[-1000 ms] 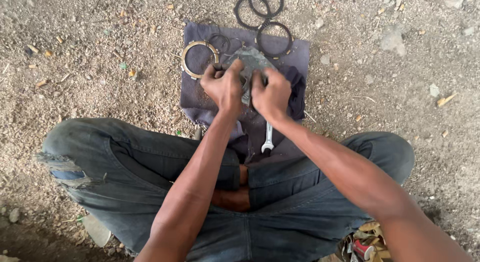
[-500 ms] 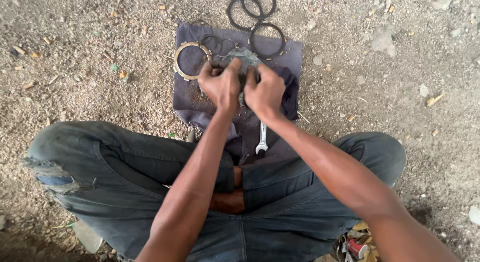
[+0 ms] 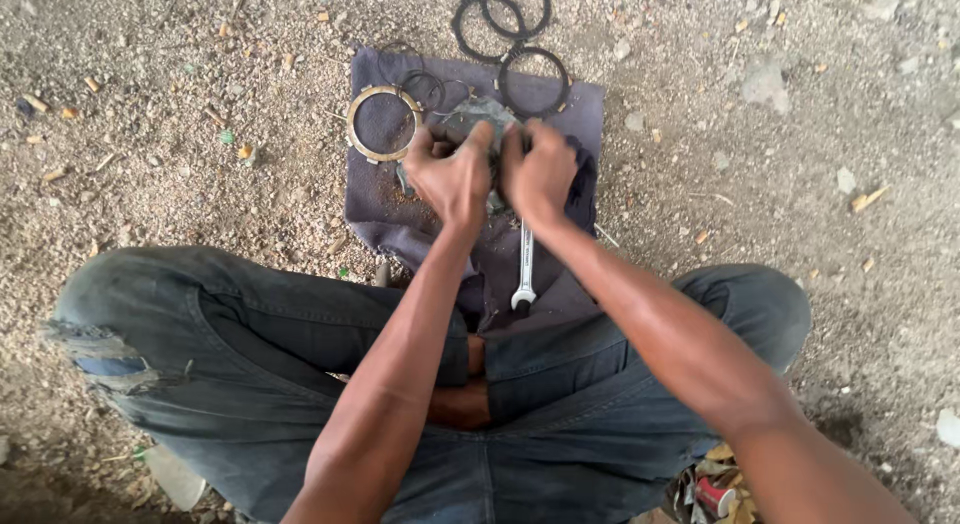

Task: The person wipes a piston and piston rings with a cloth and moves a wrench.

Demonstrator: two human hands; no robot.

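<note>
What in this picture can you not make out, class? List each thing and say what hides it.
Head view:
- Grey metal part: mostly covered by left hand and right hand.
- Spanner: upper end under the right hand.
- Red thing: too small, partly behind the forearm.

This is an outdoor repair spot on bare ground, a kind of roadside workshop without any bench. The ground is dry dirt mixed with gravel, small stones and dry leaf pieces. A person sits cross-legged directly on it, in worn jeans with a torn knee. A dark cloth is spread on the dirt as the working surface. On it and just beyond it lie mechanical parts: a brass-coloured ring, several thin black rings, and a greasy grey metal part. A steel spanner lies on the cloth near the legs.
</note>
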